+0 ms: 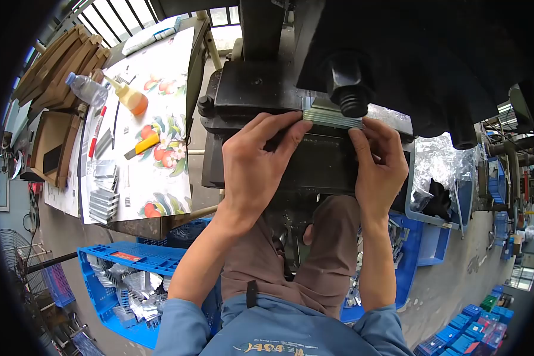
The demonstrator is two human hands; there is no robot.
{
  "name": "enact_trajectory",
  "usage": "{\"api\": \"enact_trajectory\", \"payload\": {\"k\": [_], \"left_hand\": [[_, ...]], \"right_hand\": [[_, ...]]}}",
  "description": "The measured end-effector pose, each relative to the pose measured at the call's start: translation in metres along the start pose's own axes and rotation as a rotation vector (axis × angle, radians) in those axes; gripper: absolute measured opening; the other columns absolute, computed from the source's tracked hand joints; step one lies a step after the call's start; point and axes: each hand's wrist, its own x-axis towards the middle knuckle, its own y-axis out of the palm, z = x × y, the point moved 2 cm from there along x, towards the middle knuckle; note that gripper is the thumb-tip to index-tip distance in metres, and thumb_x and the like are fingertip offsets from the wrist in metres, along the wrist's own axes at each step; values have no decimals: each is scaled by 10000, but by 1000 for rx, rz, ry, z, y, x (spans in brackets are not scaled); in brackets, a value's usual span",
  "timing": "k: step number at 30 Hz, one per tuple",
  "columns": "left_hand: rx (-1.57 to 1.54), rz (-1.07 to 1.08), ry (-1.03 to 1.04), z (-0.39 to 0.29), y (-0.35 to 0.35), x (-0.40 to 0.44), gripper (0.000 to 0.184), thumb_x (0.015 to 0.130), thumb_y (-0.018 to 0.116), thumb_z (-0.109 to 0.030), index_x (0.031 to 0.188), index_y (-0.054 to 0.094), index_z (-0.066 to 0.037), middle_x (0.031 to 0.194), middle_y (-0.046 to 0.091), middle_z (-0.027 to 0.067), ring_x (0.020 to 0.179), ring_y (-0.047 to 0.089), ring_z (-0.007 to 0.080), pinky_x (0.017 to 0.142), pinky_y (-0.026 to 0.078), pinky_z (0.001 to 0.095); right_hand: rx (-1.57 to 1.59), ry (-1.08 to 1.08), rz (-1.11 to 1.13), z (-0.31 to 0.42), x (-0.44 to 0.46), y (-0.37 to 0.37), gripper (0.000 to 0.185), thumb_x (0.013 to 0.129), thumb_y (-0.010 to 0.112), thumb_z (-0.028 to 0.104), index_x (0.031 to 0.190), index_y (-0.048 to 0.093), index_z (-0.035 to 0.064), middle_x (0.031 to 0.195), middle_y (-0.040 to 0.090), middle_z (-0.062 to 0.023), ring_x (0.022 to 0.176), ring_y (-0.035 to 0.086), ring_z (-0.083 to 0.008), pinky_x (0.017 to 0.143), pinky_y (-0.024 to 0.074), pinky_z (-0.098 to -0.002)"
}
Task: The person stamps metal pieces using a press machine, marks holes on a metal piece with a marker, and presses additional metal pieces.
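A short ribbed silvery metal strip (331,117) lies level at the black press, under a large bolt (349,83). My left hand (256,154) pinches its left end between thumb and fingers. At the other end, my right hand (381,163) grips the strip with thumb and bent fingers. Just in front of the strip is a dark metal block (317,163) of the press. The upper body of the machine (409,53) overhangs my right hand. The strip's far side is partly hidden beneath the bolt.
On the left table (178,77) are a glue-like squeeze bottle (130,99), a plastic bottle (88,89), a red marker (97,132), a yellow cutter (145,144) and stacked metal pieces (104,204). Blue crates (95,293) of metal parts flank my legs. A grey bin (409,199) stands right.
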Motion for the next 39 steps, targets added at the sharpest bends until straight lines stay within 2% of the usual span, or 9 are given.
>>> {"api": "enact_trajectory", "payload": {"k": [7, 9, 17, 25, 27, 30, 35, 37, 39], "left_hand": [[-3, -6, 15, 1, 0, -1, 171, 921, 796, -100, 1060, 790, -1, 841, 725, 55, 702, 636, 86, 658, 488, 235], [19, -3, 32, 1, 0, -1, 174, 905, 795, -100, 1052, 772, -11, 901, 725, 115, 733, 695, 236, 673, 531, 316], [26, -22, -11, 2, 2, -4, 190, 899, 799, -101, 1060, 769, -6, 886, 729, 119, 750, 704, 230, 698, 534, 312], [-7, 11, -26, -5, -3, -4, 197, 907, 791, -98, 1070, 764, 8, 916, 751, 123, 797, 715, 196, 753, 540, 288], [28, 48, 61, -9, -6, -7, 202, 909, 798, -121, 1074, 771, -8, 919, 749, 120, 807, 717, 196, 756, 542, 289], [18, 243, 137, -10, -20, -22, 221, 919, 794, -132, 1109, 772, -23, 1003, 740, 111, 942, 709, 188, 830, 538, 294], [190, 175, 183, -3, -98, -55, 262, 880, 827, -90, 1118, 746, -16, 1030, 726, 107, 983, 702, 238, 876, 546, 329], [395, 5, 295, 14, -144, -57, 219, 894, 801, -45, 1099, 737, 1, 1027, 730, 114, 950, 718, 221, 856, 558, 318], [488, -123, 76, 24, -194, -62, 204, 942, 760, -85, 1124, 732, 2, 1058, 734, 134, 997, 718, 221, 894, 555, 330]], "right_hand": [[-11, -6, -3, 0, 0, 0, 256, 923, 802, 75, 1165, 721, 48, 937, 735, -1, 787, 606, -23, 672, 459, -172], [-51, 8, -3, 3, 0, 0, 258, 924, 804, 79, 1166, 722, 44, 936, 735, 1, 783, 600, -18, 665, 450, -173], [-56, -14, -29, -2, -1, -1, 181, 908, 809, 77, 1034, 690, 26, 825, 672, 27, 715, 559, -12, 608, 425, -203], [150, 57, 153, 8, -1, -3, 260, 864, 835, 52, 1083, 700, 20, 809, 647, 12, 661, 541, -30, 611, 444, -199], [42, -71, 107, 11, -22, -10, 261, 855, 847, 52, 1071, 701, 37, 781, 614, 21, 691, 548, -26, 615, 452, -200], [-73, -30, -71, 10, -68, -46, 237, 855, 859, 70, 1037, 707, 63, 804, 594, 23, 741, 531, -41, 635, 467, -222], [-125, 51, -310, -89, -178, -170, 244, 987, 723, 48, 1211, 633, 9, 1118, 689, -80, 989, 656, -110, 831, 532, -247], [-335, 413, -240, -110, -207, -221, 312, 980, 746, 108, 1254, 632, 12, 1158, 698, -115, 1027, 677, -176, 858, 547, -294], [-683, 159, -223, -148, -242, -269, 382, 973, 761, 184, 1291, 632, 17, 1176, 711, -151, 1010, 690, -239, 871, 549, -349]]}}
